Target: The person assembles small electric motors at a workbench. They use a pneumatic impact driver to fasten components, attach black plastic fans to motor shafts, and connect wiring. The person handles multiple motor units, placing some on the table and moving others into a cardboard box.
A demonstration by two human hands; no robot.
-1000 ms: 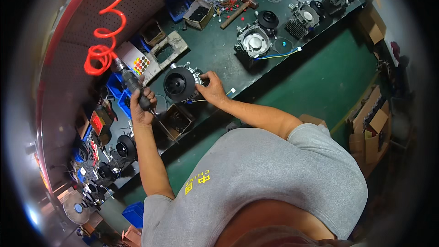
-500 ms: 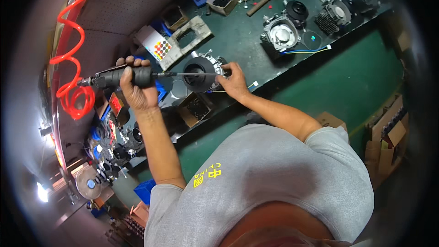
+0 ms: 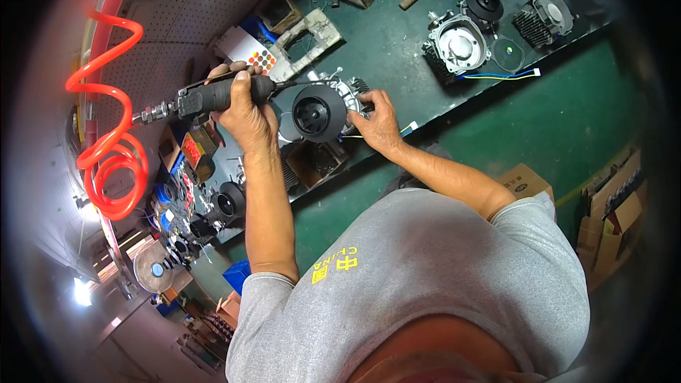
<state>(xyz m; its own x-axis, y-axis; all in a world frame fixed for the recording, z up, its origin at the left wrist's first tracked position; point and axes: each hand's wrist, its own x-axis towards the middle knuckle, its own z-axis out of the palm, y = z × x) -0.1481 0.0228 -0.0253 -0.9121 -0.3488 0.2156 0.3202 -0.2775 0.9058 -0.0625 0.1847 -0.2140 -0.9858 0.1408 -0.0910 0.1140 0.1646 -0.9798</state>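
Standing here watching, the left hand worries me a bit: it's wrapped around a black air screwdriver, with the long bit running past the rim of the black impeller. Can't tell if the tip touches anything. If it slipped sideways, I reckon it could nick that rim or jab the right hand, whose thumb and fingers grip the blower unit's metal housing on the far side. The housing's on the worktop, near the front edge, so a loose grip plus driver torque might twist it round. The thin lead with the white plug could snag then too. And the coiled orange hose might tug the driver off line.
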